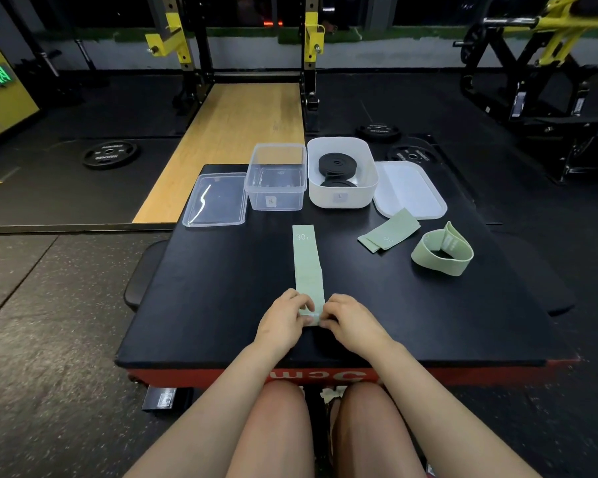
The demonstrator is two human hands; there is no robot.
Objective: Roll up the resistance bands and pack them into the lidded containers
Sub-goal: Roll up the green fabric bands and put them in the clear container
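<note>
My left hand (283,317) and right hand (346,319) meet at the near end of the flat green band (307,263), fingers of both curled over its edge and pinching it where I judge the first turn of the roll is forming (only a small fold shows so far). The rest of that band lies stretched straight away from me on the black padded platform (221,288), its "30" mark at the far end.

To my right, well apart from my hands, a second green band (388,232) lies loosely folded, and just beyond it to the right a third green band (442,253) stands as an open loop. Neither is rolled yet.

Farther off, the clear container (276,177) looks empty, its clear lid (216,200) lying just to its left. Beside it the white container (342,174) already holds coiled black bands (335,165), with the white lid (409,189) lying to its right.

So the black bands look packed; three green ones remain to be rolled and stowed, and both lids are still off.
</note>
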